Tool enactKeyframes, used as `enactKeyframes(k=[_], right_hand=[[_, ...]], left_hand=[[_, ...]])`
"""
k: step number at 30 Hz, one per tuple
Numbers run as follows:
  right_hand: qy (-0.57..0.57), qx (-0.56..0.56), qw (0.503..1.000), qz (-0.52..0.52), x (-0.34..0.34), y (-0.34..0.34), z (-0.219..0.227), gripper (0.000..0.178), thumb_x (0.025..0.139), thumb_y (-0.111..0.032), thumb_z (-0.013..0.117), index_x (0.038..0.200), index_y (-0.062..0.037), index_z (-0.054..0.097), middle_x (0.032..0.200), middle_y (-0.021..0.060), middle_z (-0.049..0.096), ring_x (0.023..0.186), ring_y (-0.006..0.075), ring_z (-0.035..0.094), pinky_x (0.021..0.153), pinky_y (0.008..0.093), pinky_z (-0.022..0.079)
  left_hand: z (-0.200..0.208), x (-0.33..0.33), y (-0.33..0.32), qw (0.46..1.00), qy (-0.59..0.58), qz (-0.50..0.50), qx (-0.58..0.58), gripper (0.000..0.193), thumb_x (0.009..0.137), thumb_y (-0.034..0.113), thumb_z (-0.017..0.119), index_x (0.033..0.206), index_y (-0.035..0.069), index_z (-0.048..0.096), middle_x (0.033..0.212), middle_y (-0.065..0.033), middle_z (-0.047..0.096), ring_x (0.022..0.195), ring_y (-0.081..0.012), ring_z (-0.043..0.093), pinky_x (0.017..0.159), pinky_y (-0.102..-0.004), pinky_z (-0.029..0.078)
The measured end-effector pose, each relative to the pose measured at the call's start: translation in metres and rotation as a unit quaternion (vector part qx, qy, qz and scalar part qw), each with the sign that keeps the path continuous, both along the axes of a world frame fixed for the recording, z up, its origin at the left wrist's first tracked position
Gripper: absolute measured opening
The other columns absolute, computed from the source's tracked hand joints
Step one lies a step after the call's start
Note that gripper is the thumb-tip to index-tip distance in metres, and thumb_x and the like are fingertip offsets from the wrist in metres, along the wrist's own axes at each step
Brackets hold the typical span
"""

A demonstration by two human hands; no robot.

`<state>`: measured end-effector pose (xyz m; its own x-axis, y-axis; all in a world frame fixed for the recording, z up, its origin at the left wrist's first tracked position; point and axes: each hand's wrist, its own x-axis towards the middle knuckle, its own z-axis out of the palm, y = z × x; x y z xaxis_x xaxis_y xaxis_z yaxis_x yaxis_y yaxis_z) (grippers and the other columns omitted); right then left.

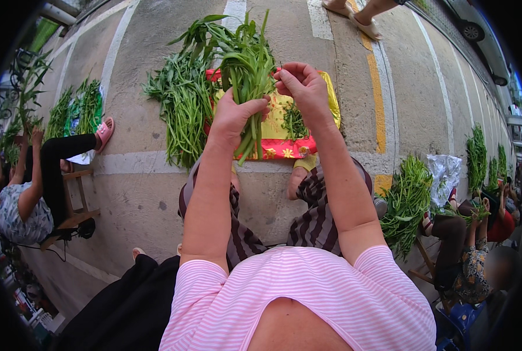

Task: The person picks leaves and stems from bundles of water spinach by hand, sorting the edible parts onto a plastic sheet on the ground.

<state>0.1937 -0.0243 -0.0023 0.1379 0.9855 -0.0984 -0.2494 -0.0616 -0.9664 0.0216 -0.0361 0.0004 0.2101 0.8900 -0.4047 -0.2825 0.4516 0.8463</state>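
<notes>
Snugly, the left hand [237, 119] wraps round a bunch of long-stemmed leafy greens [246, 70], thumb across the stalks, leaves to the far side. Just right of them, the right hand [306, 93] curls thumb toward forefinger; whether they pinch anything, I cannot tell. Both forearms reach far. Beneath lies red-and-gold foil wrapping [290, 147] with green clippings [294, 121]; a loose heap of greens [185, 102] crowds its left edge, a yellow shoe [310, 162] its near edge. Farther right, crumpled silver foil [444, 174] lies.
</notes>
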Motion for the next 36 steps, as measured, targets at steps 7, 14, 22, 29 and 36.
enactKeyframes(k=[7,14,22,29,36], right_hand=[[-0.101,0.007,0.994,0.037,0.006,-0.004,0.015,0.018,0.092,-0.008,0.066,0.108,0.0003,0.066,0.095,0.0062,0.07,0.082,0.0114,0.068,0.072,0.0238,0.056],[-0.148,0.043,0.984,0.089,0.017,-0.006,0.012,0.022,0.09,-0.009,0.07,0.11,-0.0006,0.067,0.098,0.0045,0.071,0.087,0.0098,0.066,0.079,0.0237,0.054],[-0.155,0.06,0.98,0.106,0.01,-0.008,0.009,0.022,0.089,-0.009,0.07,0.109,-0.0036,0.067,0.099,0.0038,0.071,0.09,0.0098,0.066,0.08,0.0243,0.054],[-0.301,0.077,0.944,0.107,0.008,-0.009,-0.004,0.019,0.09,-0.01,0.071,0.106,-0.0018,0.068,0.096,0.003,0.071,0.088,0.0085,0.067,0.079,0.0229,0.054],[-0.295,0.089,0.948,0.083,0.002,-0.01,-0.01,0.018,0.087,-0.015,0.073,0.098,-0.0016,0.07,0.086,0.0071,0.071,0.075,0.012,0.067,0.069,0.0265,0.054]], left_hand=[[0.001,-0.009,0.004,0.997,-0.076,0.008,0.003,0.032,0.082,0.001,0.073,0.112,0.0,0.06,0.097,-0.0092,0.072,0.076,-0.0162,0.07,0.065,-0.029,0.059],[0.001,-0.01,0.004,0.995,-0.095,0.022,0.006,0.028,0.088,0.006,0.07,0.113,-0.002,0.06,0.1,-0.0106,0.071,0.078,-0.0155,0.07,0.067,-0.0299,0.06],[-0.004,-0.016,0.008,0.987,-0.157,0.039,0.005,0.026,0.089,0.006,0.069,0.112,-0.001,0.061,0.099,-0.0114,0.072,0.076,-0.0164,0.07,0.067,-0.0298,0.06],[-0.002,-0.013,0.008,0.988,-0.153,0.03,0.007,0.026,0.091,0.008,0.066,0.115,-0.001,0.061,0.103,-0.0112,0.071,0.08,-0.0155,0.07,0.069,-0.0289,0.06],[0.003,-0.014,0.007,0.975,-0.219,0.033,0.007,0.026,0.093,0.007,0.064,0.117,-0.001,0.06,0.107,-0.0113,0.07,0.081,-0.0152,0.07,0.07,-0.0287,0.061]])
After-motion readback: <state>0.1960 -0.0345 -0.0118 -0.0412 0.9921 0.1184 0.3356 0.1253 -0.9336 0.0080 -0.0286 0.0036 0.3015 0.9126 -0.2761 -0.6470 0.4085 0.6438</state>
